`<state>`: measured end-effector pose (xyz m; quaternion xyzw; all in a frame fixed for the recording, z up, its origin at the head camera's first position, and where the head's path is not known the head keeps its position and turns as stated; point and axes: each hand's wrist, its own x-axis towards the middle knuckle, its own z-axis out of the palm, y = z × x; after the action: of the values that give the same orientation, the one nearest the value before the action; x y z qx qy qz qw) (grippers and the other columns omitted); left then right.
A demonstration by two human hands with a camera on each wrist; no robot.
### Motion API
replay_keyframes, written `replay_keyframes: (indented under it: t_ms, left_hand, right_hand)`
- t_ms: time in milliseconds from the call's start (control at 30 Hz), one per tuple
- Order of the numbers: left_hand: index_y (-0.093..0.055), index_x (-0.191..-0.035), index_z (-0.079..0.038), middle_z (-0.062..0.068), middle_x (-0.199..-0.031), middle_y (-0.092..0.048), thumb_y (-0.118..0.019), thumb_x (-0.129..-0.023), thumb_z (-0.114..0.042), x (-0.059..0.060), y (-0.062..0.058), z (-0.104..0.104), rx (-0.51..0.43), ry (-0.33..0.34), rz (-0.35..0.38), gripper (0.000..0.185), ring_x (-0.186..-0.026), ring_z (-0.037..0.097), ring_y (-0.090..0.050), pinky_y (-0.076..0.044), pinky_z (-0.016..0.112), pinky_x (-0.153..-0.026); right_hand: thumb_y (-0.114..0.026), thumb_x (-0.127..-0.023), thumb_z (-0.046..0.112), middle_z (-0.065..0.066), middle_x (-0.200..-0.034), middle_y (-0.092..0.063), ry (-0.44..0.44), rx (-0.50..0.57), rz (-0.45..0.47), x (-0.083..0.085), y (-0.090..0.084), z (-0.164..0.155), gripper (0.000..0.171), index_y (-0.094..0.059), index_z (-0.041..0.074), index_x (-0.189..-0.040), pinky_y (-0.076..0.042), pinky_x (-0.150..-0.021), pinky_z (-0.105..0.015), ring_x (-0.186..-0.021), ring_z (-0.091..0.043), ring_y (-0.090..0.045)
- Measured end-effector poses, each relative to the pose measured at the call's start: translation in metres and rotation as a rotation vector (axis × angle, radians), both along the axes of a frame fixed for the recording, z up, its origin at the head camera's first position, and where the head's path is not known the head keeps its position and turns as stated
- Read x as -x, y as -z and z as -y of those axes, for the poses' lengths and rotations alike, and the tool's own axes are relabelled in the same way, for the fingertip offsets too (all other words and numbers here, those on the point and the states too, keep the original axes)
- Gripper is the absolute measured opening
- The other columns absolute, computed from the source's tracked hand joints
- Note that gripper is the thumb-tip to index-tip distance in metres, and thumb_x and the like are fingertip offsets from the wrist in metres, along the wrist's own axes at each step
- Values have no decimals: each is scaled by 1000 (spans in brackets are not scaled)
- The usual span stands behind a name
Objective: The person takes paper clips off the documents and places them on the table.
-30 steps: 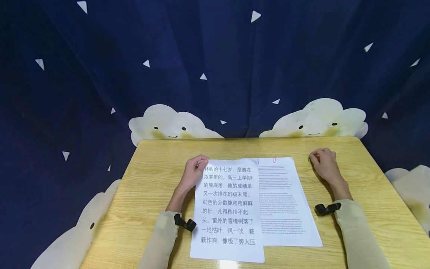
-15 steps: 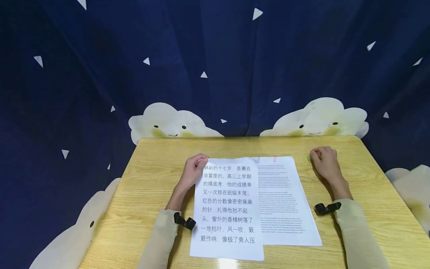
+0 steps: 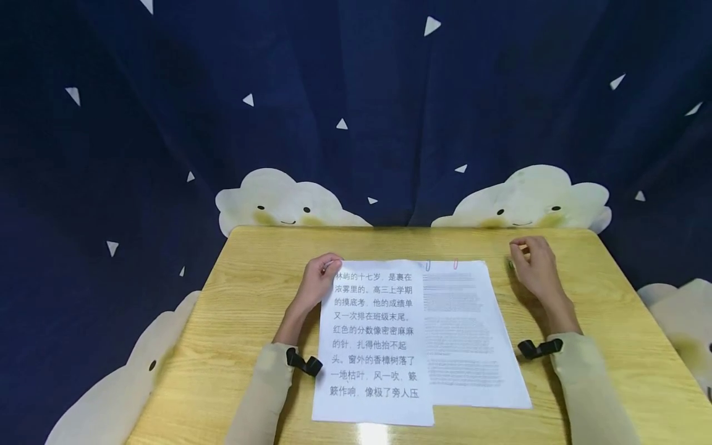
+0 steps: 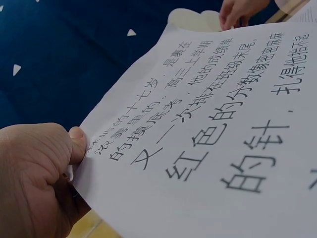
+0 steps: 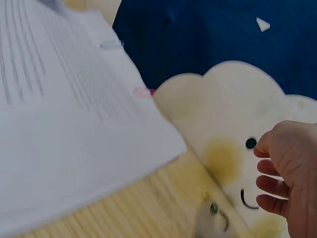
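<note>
My left hand (image 3: 319, 281) grips the top left corner of a white sheet of paper (image 3: 369, 408) with large printed Chinese characters. In the left wrist view the thumb lies on top of this sheet (image 4: 208, 208), whose corner is lifted. Beneath its right side lies a sheet of small print (image 3: 473, 392), with a blue paper clip (image 3: 428, 266) and a pink paper clip (image 3: 455, 264) on its top edge. My right hand (image 3: 536, 266) hovers, fingers curled, above a green paper clip (image 5: 214, 208) and a small yellow piece (image 5: 204, 196). Whether its fingertips pinch anything is hidden.
The sheets lie on a light wooden table (image 3: 250, 296). A dark blue curtain (image 3: 311, 74) with white triangles and smiling clouds (image 3: 528, 191) hangs behind the far edge. Each wrist wears a black camera (image 3: 539, 349).
My right hand has risen slightly from the small clips and away from the tabletop. The left hand keeps its grip on the sheet's corner and has barely moved.
</note>
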<state>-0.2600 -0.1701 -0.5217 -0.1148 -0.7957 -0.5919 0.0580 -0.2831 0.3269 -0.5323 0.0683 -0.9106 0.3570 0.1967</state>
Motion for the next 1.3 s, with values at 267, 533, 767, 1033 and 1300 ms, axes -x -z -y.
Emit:
replay_keyframes:
  t_ms: [267,533,767,1033,1300]
  left_hand:
    - [-75,-106,3,18,-96,-73,-59,-106,-4,3,-1,8,54,-14,-7,18,-73,15,-63,-50,24,-69]
    - [-75,-108,4,19,-99,-73,-59,-106,-4,10,-1,24,75,-31,-20,18,-80,18,-62,-50,24,-75]
    - [-74,-109,5,19,-95,-70,-58,-106,-4,12,6,43,84,-89,12,19,-79,20,-57,-46,23,-74]
    - [-74,-108,5,19,-91,-69,-57,-106,-4,17,10,56,131,-115,-7,19,-77,19,-57,-46,24,-74]
    - [-71,-111,9,24,-95,-69,-50,-108,-1,34,8,61,235,-68,-36,23,-81,29,-61,-46,31,-78]
  right_hand:
    - [-56,-109,15,-18,-108,-63,-104,21,-70,-19,-8,27,22,-64,-4,-118,-40,-70,-17,-89,-5,-50]
    - [-49,-111,18,-16,-97,-65,-151,73,23,-39,6,46,24,-60,-2,-118,-41,-68,-16,-82,-7,-52]
    - [-52,-110,17,-15,-96,-66,-149,97,44,-59,24,48,24,-60,-2,-123,-42,-69,-15,-80,-6,-54]
    - [-52,-111,19,-16,-93,-67,-140,124,35,-68,29,43,26,-62,-1,-122,-42,-70,-14,-79,-2,-56]
    - [-51,-111,17,-19,-96,-66,-126,152,40,-79,28,40,26,-61,-4,-122,-43,-68,-13,-78,-8,-57]
